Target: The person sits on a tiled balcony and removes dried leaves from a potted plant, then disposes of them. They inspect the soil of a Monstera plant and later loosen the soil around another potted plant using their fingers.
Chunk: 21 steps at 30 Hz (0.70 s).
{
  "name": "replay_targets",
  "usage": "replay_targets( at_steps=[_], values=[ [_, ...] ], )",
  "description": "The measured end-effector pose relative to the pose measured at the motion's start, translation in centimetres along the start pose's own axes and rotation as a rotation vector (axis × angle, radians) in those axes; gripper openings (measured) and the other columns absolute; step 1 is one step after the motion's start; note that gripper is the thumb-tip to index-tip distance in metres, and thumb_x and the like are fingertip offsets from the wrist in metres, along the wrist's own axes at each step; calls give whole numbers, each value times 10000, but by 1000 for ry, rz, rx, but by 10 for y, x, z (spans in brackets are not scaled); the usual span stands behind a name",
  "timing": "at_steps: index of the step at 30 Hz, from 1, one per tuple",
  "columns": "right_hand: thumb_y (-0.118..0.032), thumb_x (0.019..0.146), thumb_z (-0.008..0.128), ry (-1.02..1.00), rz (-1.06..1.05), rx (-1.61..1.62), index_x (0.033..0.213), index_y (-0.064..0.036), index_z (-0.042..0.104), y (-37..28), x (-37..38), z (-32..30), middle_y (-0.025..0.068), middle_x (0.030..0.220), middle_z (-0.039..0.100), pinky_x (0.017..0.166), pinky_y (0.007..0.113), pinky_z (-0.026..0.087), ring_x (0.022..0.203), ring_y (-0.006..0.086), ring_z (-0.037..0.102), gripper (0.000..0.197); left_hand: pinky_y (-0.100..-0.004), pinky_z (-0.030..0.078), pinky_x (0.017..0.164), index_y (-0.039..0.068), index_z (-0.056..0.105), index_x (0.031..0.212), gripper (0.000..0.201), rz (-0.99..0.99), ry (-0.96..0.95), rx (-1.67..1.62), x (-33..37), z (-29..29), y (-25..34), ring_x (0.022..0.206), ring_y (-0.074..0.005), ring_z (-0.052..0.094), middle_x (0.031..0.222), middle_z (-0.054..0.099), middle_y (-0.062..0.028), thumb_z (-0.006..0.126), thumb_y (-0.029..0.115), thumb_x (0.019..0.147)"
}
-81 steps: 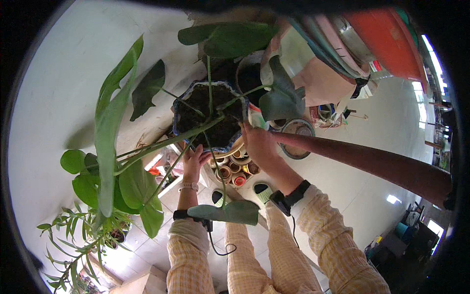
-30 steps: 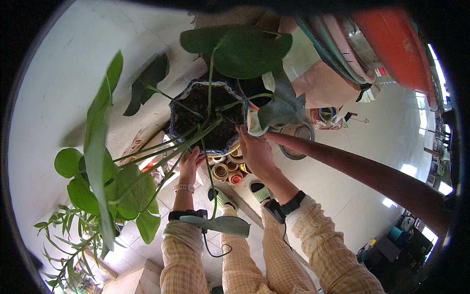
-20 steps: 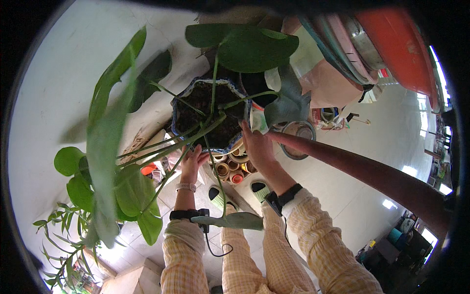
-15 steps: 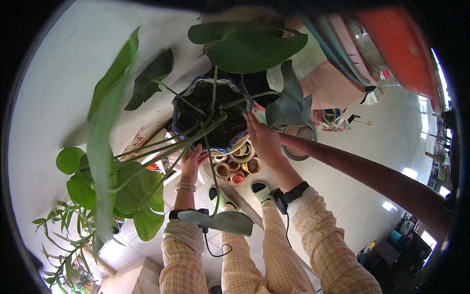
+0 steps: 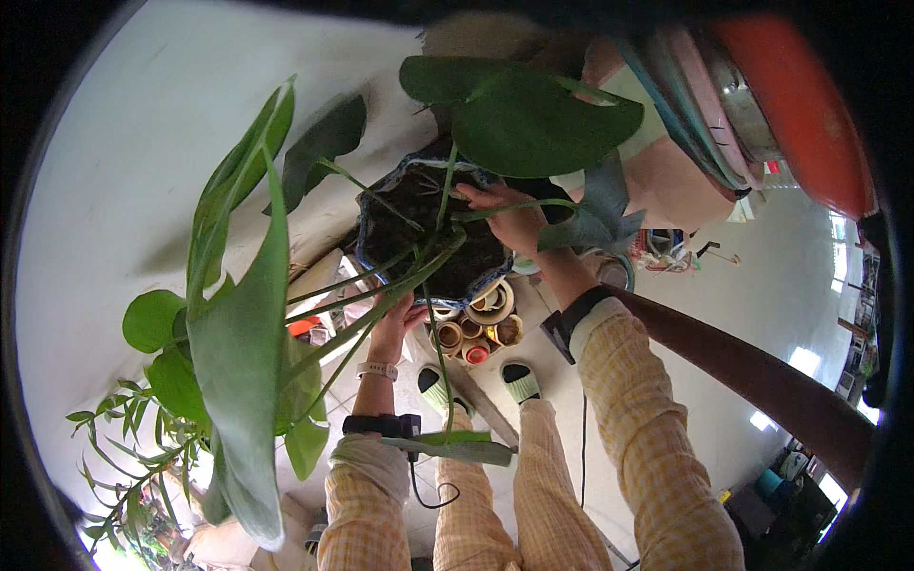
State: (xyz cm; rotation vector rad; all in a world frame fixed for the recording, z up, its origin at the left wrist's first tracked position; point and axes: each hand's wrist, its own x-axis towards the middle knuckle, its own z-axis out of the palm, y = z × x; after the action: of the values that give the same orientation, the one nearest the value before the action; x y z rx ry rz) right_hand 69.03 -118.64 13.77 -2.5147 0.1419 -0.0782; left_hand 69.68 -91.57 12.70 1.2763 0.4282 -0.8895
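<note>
A large leafy potted plant stands in front of me, in a scalloped blue-edged plant pot (image 5: 366, 249) with dark soil (image 5: 466, 257). Several long stems (image 5: 419, 271) rise from the soil and carry big split leaves (image 5: 547, 124). At the pot's near-left rim, my left hand (image 5: 390, 325) is closed on it, partly hidden by stems. My right hand (image 5: 514, 221) reaches over the right rim, fingers drawn together above the soil beside a stem. Whether anything is between those fingertips I cannot make out.
Small pots (image 5: 471, 328) cluster on the floor below, ahead of my slippers (image 5: 520, 381). A thick brown pole (image 5: 733, 352) slants across the right. Stacked basins (image 5: 790, 105) stand at the upper right, a white wall (image 5: 105, 190) at left. Another leafy plant (image 5: 133, 457) is lower left.
My right hand has moved from the pot's right rim inward over the soil, and its fingers have closed together. My left hand stays at the near-left rim. The whole view has shifted slightly.
</note>
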Motion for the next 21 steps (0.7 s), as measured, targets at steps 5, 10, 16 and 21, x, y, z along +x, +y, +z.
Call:
replay_targets(
  at_steps=[5,10,16,21],
  values=[
    [-54,810,542,-37,46,8,1192,-192,545,0,-10,-11,71,928,648,656,364,497,762,268,617,406,-362,534,759,52,477,1047,226,34,-42,-16,-2,2,0,828,-221,630,891,550,-33,570,150,866],
    [-83,838,549,-22,6,619,1141,-176,587,21,-5,-12,68,960,648,693,273,454,792,155,597,319,-362,531,755,55,481,1052,239,31,-99,-119,-3,-6,-6,834,-226,630,917,562,-48,577,172,867],
    [-91,897,504,-171,10,220,1200,-78,537,34,24,22,29,1106,607,794,222,375,952,104,535,305,-359,535,759,63,504,1033,237,40,-51,-33,1,-5,-6,805,-191,625,887,570,-34,595,191,857],
    [-91,884,510,-194,-60,669,1249,-106,493,26,21,3,33,1138,600,839,228,393,1015,151,564,365,-366,528,774,78,493,1058,230,-9,-9,7,-3,2,-1,818,-185,625,894,582,-25,579,162,862]
  ],
)
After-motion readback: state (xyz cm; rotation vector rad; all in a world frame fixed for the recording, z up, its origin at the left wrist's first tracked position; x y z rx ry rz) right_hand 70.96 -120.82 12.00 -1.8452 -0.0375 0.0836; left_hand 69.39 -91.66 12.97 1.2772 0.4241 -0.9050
